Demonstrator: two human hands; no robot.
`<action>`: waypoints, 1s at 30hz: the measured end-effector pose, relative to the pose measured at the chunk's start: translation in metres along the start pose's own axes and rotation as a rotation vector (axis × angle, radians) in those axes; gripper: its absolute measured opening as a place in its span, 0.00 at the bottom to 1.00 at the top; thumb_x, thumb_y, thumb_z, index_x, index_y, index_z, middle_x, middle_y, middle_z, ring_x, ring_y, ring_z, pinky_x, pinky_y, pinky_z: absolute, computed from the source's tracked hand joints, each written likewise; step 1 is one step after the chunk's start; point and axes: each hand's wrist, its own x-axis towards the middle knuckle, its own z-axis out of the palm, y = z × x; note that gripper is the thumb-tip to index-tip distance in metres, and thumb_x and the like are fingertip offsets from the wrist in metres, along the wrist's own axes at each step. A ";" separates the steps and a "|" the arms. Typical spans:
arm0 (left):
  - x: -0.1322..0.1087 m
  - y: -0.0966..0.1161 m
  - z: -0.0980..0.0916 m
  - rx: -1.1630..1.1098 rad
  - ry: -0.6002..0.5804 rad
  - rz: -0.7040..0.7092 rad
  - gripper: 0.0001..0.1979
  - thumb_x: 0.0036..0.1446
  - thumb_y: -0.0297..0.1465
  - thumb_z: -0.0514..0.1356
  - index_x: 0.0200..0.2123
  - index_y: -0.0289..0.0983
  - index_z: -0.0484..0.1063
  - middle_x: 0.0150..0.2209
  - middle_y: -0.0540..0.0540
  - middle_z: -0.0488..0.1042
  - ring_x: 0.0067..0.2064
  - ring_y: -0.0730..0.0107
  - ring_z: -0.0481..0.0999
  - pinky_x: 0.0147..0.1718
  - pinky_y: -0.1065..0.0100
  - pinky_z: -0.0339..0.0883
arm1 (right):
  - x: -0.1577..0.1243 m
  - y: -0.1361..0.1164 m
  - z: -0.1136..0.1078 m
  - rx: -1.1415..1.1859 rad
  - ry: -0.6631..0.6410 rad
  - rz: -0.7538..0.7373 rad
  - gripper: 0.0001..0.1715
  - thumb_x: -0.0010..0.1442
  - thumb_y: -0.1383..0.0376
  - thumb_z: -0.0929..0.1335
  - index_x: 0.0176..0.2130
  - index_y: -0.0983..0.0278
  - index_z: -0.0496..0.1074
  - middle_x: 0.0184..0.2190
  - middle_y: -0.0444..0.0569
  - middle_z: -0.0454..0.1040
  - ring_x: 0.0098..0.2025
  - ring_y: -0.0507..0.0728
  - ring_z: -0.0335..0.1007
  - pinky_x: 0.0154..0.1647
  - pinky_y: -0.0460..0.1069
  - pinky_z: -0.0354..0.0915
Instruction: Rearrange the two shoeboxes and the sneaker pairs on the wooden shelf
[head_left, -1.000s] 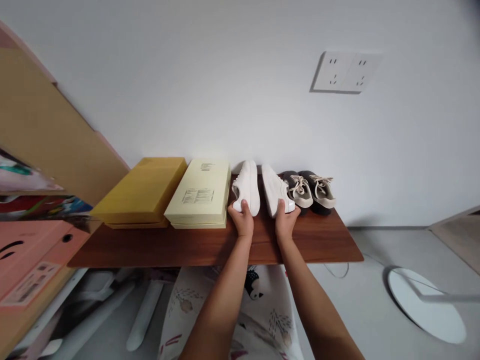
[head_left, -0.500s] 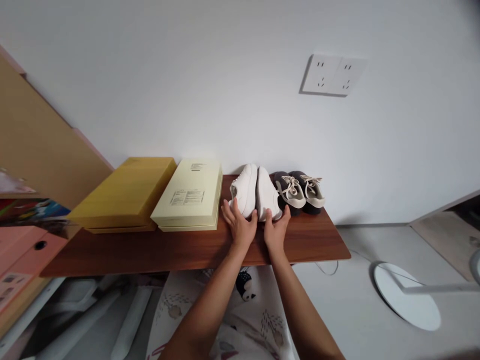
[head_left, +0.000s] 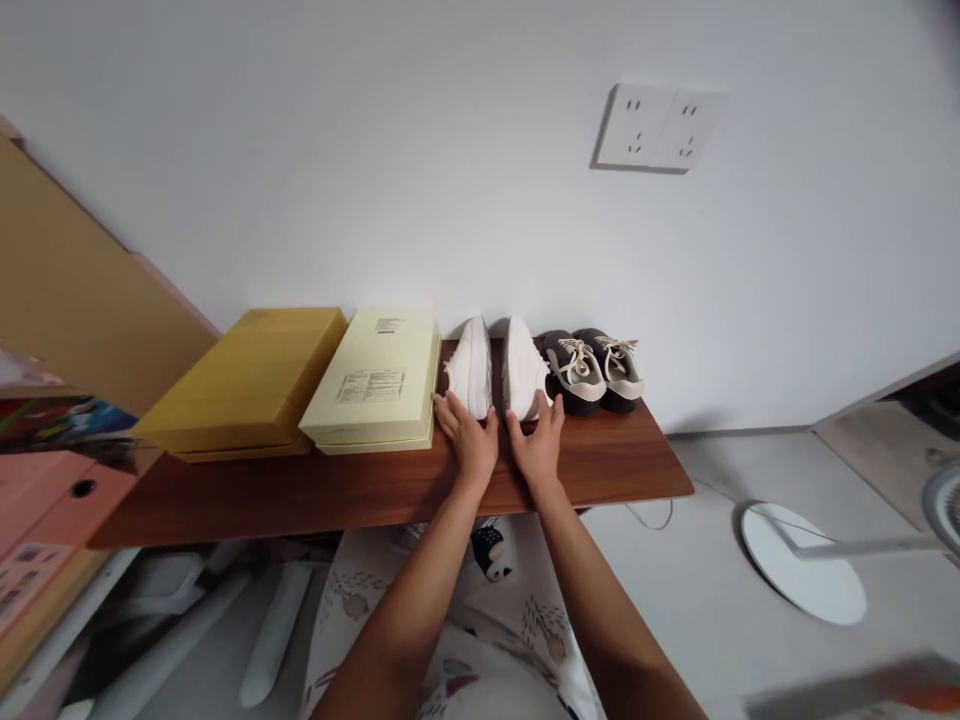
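Observation:
A pair of white sneakers stands side by side on a dark wooden shelf (head_left: 300,495), the left sneaker (head_left: 470,368) and the right sneaker (head_left: 523,368) nearly touching. My left hand (head_left: 468,442) lies with spread fingers at the near end of the left sneaker. My right hand (head_left: 535,448) rests the same way at the near end of the right one. Neither hand appears to grip a shoe. Dark grey sneakers (head_left: 592,370) with cream laces stand to the right of the white pair.
Two flat boxes, one mustard yellow (head_left: 244,385) and one pale yellow (head_left: 371,378), lie left of the white sneakers. A wall socket panel (head_left: 658,127) sits above. Patterned fabric (head_left: 450,620) lies below the shelf, and a round white lamp base (head_left: 802,562) stands on the floor.
The white sneakers, earlier held and angled apart, now stand straight and close together. Both hands have opened and sit lower on the shoes. The view has shifted slightly.

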 end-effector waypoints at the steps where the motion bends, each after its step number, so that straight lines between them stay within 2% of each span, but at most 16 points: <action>1: -0.002 0.001 -0.003 0.015 0.026 0.031 0.41 0.60 0.37 0.59 0.68 0.24 0.44 0.69 0.19 0.42 0.71 0.39 0.41 0.65 0.41 0.44 | 0.002 0.004 -0.006 0.010 0.044 -0.026 0.38 0.61 0.47 0.65 0.63 0.64 0.61 0.66 0.66 0.52 0.61 0.67 0.62 0.54 0.61 0.68; 4: -0.016 0.011 -0.010 -0.003 0.104 0.193 0.38 0.61 0.34 0.58 0.68 0.26 0.45 0.68 0.21 0.46 0.71 0.42 0.43 0.65 0.41 0.45 | 0.023 0.032 -0.039 0.001 0.299 -0.077 0.29 0.63 0.51 0.64 0.56 0.65 0.67 0.59 0.65 0.61 0.56 0.64 0.68 0.54 0.62 0.67; 6: -0.034 0.025 -0.007 -0.063 0.080 0.374 0.34 0.62 0.31 0.56 0.68 0.31 0.48 0.67 0.25 0.50 0.71 0.46 0.47 0.65 0.43 0.50 | 0.048 0.058 -0.064 -0.103 0.510 -0.020 0.27 0.63 0.52 0.64 0.54 0.67 0.68 0.57 0.66 0.63 0.61 0.67 0.62 0.60 0.66 0.60; 7: -0.044 0.035 -0.001 -0.096 0.036 0.474 0.32 0.63 0.31 0.55 0.67 0.32 0.50 0.67 0.27 0.53 0.70 0.48 0.49 0.64 0.44 0.53 | 0.061 0.070 -0.075 -0.150 0.564 0.014 0.29 0.63 0.51 0.64 0.54 0.68 0.68 0.58 0.67 0.62 0.63 0.69 0.58 0.62 0.68 0.56; 9: -0.062 0.059 0.019 -0.136 -0.085 0.648 0.30 0.63 0.30 0.55 0.67 0.34 0.53 0.66 0.29 0.56 0.70 0.50 0.53 0.63 0.48 0.58 | 0.084 0.092 -0.090 -0.189 0.496 0.042 0.34 0.60 0.49 0.66 0.56 0.70 0.66 0.59 0.69 0.62 0.65 0.71 0.55 0.63 0.69 0.53; 11: -0.071 0.085 0.046 -0.121 -0.167 0.713 0.30 0.63 0.31 0.55 0.67 0.34 0.53 0.65 0.31 0.59 0.69 0.51 0.54 0.62 0.49 0.60 | 0.098 0.105 -0.095 -0.155 0.341 0.072 0.41 0.57 0.47 0.67 0.60 0.71 0.61 0.59 0.69 0.63 0.64 0.70 0.57 0.62 0.65 0.56; 14: -0.064 0.114 0.085 -0.038 -0.192 0.645 0.32 0.62 0.31 0.57 0.67 0.32 0.53 0.63 0.31 0.63 0.68 0.48 0.57 0.62 0.48 0.59 | 0.105 0.112 -0.091 -0.102 0.218 0.163 0.49 0.55 0.45 0.67 0.64 0.69 0.54 0.59 0.66 0.64 0.59 0.67 0.65 0.57 0.60 0.62; 16: -0.053 0.121 0.104 -0.002 -0.194 0.590 0.32 0.61 0.30 0.59 0.66 0.32 0.54 0.60 0.31 0.66 0.66 0.48 0.60 0.60 0.48 0.60 | 0.106 0.112 -0.090 -0.126 0.205 0.181 0.53 0.53 0.44 0.68 0.67 0.67 0.49 0.60 0.65 0.63 0.57 0.66 0.67 0.54 0.59 0.64; 18: -0.044 0.121 0.114 -0.004 -0.203 0.574 0.31 0.60 0.28 0.61 0.64 0.33 0.57 0.55 0.32 0.69 0.62 0.49 0.65 0.58 0.50 0.63 | 0.108 0.110 -0.090 -0.183 0.181 0.151 0.54 0.52 0.44 0.68 0.67 0.65 0.49 0.59 0.65 0.64 0.56 0.67 0.68 0.53 0.59 0.64; 21: -0.040 0.115 0.117 -0.081 -0.207 0.561 0.21 0.60 0.28 0.61 0.56 0.34 0.65 0.47 0.36 0.70 0.52 0.52 0.71 0.52 0.52 0.67 | 0.111 0.108 -0.093 -0.229 0.168 0.133 0.43 0.53 0.44 0.67 0.61 0.62 0.60 0.52 0.60 0.70 0.52 0.66 0.69 0.51 0.59 0.64; 23: -0.042 0.110 0.114 -0.178 -0.183 0.527 0.13 0.61 0.31 0.59 0.49 0.35 0.67 0.42 0.38 0.69 0.47 0.54 0.71 0.49 0.51 0.67 | 0.111 0.107 -0.096 -0.181 0.237 0.184 0.36 0.55 0.45 0.66 0.56 0.62 0.63 0.46 0.56 0.72 0.47 0.64 0.70 0.49 0.57 0.64; 27: -0.050 0.104 0.111 -0.416 -0.133 0.435 0.11 0.65 0.36 0.56 0.45 0.35 0.63 0.42 0.37 0.66 0.47 0.56 0.69 0.48 0.53 0.66 | 0.109 0.108 -0.100 0.000 0.444 0.307 0.28 0.62 0.48 0.61 0.54 0.62 0.60 0.43 0.53 0.71 0.42 0.60 0.69 0.47 0.55 0.63; 30: -0.051 0.103 0.115 -0.527 -0.152 0.371 0.12 0.66 0.38 0.53 0.46 0.35 0.61 0.44 0.36 0.65 0.48 0.58 0.69 0.50 0.54 0.65 | 0.109 0.111 -0.100 0.059 0.450 0.314 0.26 0.65 0.50 0.58 0.55 0.63 0.58 0.43 0.53 0.70 0.42 0.59 0.68 0.48 0.54 0.63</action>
